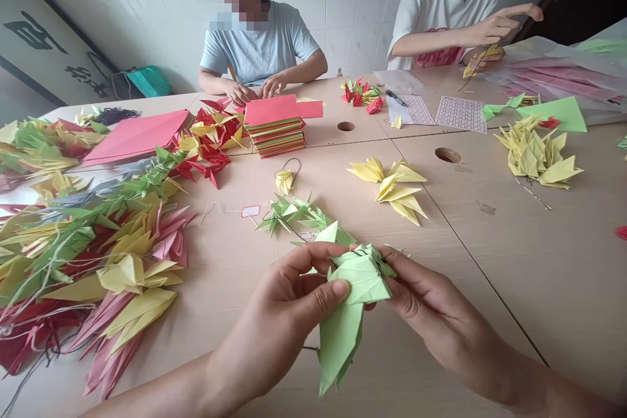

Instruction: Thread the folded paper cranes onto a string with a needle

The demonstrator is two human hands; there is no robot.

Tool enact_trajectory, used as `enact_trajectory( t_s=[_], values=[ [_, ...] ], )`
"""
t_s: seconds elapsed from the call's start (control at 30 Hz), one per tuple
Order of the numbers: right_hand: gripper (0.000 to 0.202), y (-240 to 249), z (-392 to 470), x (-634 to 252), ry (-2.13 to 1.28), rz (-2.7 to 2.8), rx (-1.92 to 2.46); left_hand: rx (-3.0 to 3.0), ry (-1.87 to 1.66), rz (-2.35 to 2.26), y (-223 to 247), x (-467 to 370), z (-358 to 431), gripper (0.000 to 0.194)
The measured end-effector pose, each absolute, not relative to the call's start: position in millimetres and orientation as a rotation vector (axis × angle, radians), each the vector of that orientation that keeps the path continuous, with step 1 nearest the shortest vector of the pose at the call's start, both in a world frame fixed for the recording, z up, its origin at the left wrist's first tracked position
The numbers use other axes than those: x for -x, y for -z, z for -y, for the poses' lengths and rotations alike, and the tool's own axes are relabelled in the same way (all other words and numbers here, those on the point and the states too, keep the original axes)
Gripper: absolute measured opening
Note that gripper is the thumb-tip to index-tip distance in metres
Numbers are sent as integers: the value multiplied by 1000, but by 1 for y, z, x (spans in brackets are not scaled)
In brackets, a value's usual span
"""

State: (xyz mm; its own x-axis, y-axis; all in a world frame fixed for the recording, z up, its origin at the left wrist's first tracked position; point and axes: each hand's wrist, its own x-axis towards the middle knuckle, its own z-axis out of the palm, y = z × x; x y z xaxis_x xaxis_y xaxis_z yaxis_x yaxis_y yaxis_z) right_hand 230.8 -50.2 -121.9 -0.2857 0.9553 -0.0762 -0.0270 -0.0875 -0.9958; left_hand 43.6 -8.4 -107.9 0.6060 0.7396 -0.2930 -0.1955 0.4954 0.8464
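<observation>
Both my hands hold a bundle of folded light green paper pieces (pixel 355 287) above the front of the table. My left hand (pixel 289 313) pinches its left side, with the thumb across the front. My right hand (pixel 435 320) grips the upper right corner between thumb and fingers, where a dark thread shows. One long green point hangs down below the grip. Just behind lies a string of green folded paper pieces (pixel 289 212) with a small white label. Yellow folded paper pieces (pixel 392 186) rest farther back to the right.
Strung folded paper (pixel 127 274) in several colours heaps at the left. A stack of coloured paper (pixel 277 134) and red sheets (pixel 137 134) stand behind. Label sheets (pixel 460 114) and a yellow bunch (pixel 536 153) lie at right. Two people (pixel 269 46) work across the table.
</observation>
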Motion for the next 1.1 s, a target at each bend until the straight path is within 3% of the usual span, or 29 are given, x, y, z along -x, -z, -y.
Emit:
enact_trajectory(
  t_s=[0.3,0.47,0.53,0.7,1.1],
  values=[
    [33,130,53,-232,-1475,1371,1067,-813,-622,-760,107,-45,7,24],
    [21,122,52,-228,-1442,1309,1131,-948,-614,-815,110,-46,12,24],
    [12,122,51,-228,-1359,1267,1218,-981,-620,-807,111,-46,16,30],
    [20,123,48,-234,-1319,1196,1260,-1069,-664,-791,110,-46,19,59],
    [24,124,45,-246,-1234,1103,1245,-927,-650,-646,99,-36,-5,23]
  ],
)
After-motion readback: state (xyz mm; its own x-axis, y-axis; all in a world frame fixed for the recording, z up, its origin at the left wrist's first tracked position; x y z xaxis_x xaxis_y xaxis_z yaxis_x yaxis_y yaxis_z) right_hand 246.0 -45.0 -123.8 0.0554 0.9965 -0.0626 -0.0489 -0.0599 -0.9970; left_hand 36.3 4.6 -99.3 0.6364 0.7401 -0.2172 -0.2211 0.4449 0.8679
